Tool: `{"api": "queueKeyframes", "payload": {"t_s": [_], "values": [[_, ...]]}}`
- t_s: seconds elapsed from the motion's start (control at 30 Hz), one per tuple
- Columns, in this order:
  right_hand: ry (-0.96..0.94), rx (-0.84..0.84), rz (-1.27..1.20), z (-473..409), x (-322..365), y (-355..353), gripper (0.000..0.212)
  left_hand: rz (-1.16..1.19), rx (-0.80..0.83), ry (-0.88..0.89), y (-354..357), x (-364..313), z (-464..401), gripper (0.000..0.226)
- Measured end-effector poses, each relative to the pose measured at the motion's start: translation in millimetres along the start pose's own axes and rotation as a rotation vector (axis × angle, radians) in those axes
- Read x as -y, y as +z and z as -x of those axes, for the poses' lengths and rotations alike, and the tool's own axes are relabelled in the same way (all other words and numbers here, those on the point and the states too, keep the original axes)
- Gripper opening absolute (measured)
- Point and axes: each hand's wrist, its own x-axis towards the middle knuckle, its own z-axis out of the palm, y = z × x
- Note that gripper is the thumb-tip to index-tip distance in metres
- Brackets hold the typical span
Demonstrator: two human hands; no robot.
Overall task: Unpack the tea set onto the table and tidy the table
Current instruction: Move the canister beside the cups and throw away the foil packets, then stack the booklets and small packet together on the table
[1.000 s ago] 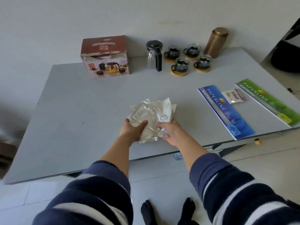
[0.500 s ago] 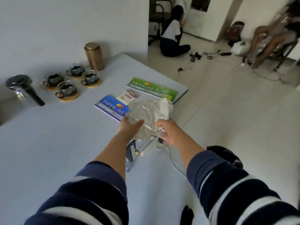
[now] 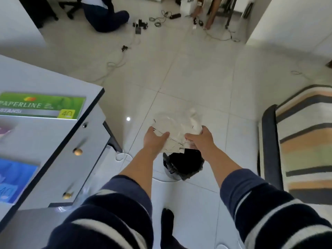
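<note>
While both hands grip it | wrapping (image 3: 177, 131): crumpled, whitish-clear plastic

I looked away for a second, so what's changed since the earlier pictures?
The person turned away from the table and carried the crumpled plastic wrapping out over the black-lined bin on the floor. Unchanged: left hand and right hand both still grip it.

The wrapping (image 3: 177, 131) between the fingers (image 3: 164, 135) is clear and whitish; below them the bin (image 3: 183, 163) has a black liner. Sleeves (image 3: 115, 218) are navy with pale stripes. The worktop (image 3: 45, 141) is grey, bearing a green booklet (image 3: 42, 105) and a blue booklet (image 3: 15, 178).
</note>
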Motion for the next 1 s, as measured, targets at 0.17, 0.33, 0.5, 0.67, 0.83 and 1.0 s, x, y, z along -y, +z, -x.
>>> {"api": "queueKeyframes", "payload": {"t_s": [0.17, 0.33, 0.5, 0.67, 0.83, 1.0], "values": [[0.115, -0.001, 0.209, -54, -29, -32, 0.095, -0.086, 0.21, -0.122, 48, 11, -34, 0.118], [0.206, 0.073, 0.618, -87, -59, -35, 0.112, -0.503, 0.268, -0.063, 73, 24, -50, 0.119], [0.141, 0.107, 0.762, -92, -44, -29, 0.098, -0.657, 0.259, -0.01, 68, 21, -58, 0.108], [0.047, 0.136, 0.822, -87, -13, -15, 0.087, -0.694, 0.192, 0.017, 43, 3, -57, 0.101], [-0.082, 0.211, 0.893, -64, 30, 32, 0.084, -0.656, 0.046, 0.028, -16, -21, -41, 0.094], [-0.283, 0.348, 0.946, -29, 80, 112, 0.078, -0.592, -0.238, 0.023, -118, -42, -20, 0.089]]}}
